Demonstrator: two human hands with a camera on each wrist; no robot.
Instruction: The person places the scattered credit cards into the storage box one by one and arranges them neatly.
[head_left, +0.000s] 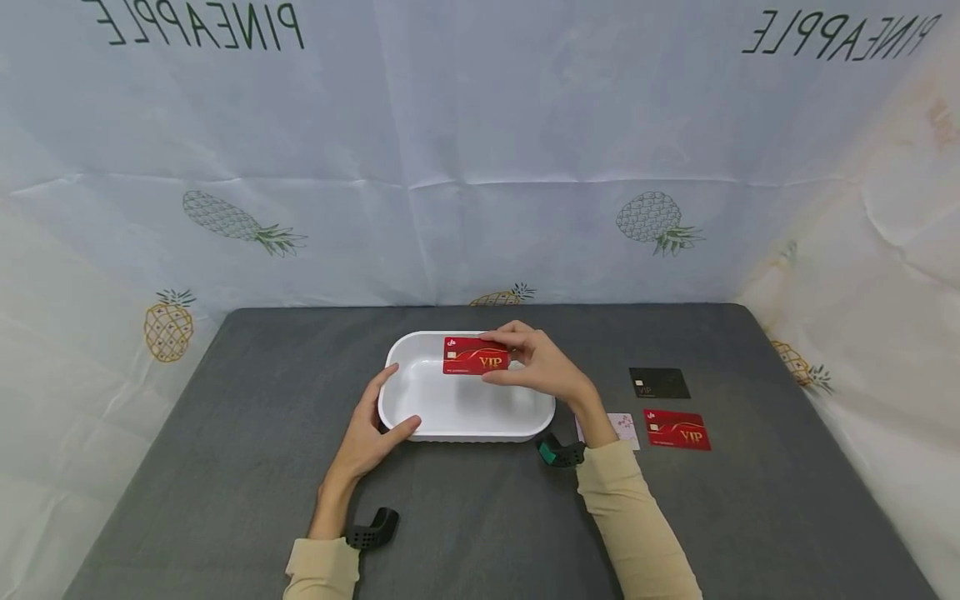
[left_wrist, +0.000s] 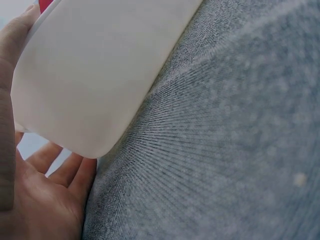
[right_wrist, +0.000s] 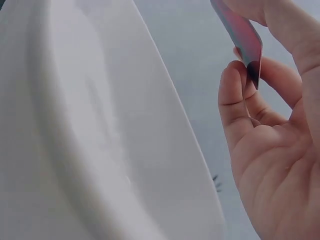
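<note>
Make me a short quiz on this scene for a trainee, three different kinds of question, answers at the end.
1. Which hand is holding a red card?
2. True or false: in the head view, the dark card lies on the gray table, to the right of the white tray.
3. In the head view, where is the left hand?
A) At the tray's right end
B) At the tray's left end
C) On the dark card

Key:
1. The right hand
2. True
3. B
</note>
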